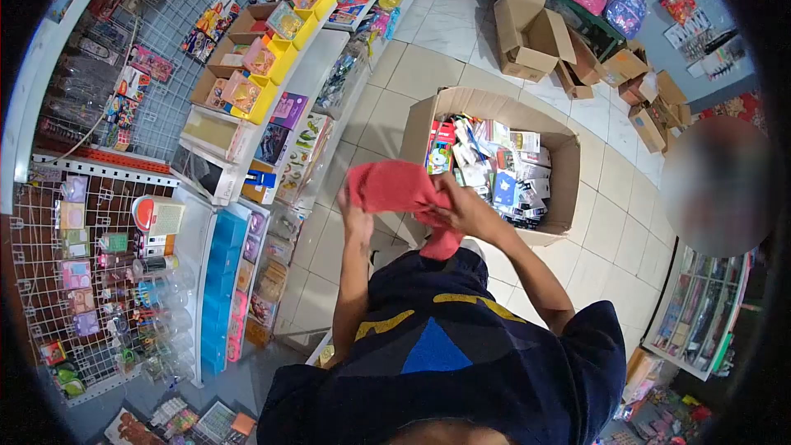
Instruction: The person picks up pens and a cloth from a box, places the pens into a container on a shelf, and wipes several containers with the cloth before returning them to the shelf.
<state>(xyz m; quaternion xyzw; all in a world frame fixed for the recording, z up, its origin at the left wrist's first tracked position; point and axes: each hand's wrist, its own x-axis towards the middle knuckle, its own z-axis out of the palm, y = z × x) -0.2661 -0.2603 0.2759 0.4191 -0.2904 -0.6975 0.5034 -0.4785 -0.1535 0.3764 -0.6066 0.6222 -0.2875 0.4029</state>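
A red cloth [387, 187] is stretched between my two hands in front of my body, with one end hanging down by my waist. My left hand [355, 216] grips the cloth at its left edge, and the fingers are partly hidden behind it. On the other side my right hand [468, 211] is closed on a bunched part of the cloth. Just beyond my hands stands a large open cardboard box [565, 177], filled with small packaged goods [503, 185].
Shelves on the left hold yellow bins [283, 62] and blue bins [221, 288], beside a wire rack [91, 255]. Several cardboard boxes [527, 37] stand on the tiled floor [371, 107] at the back. A glass display case [696, 309] is at the right, near a blurred patch.
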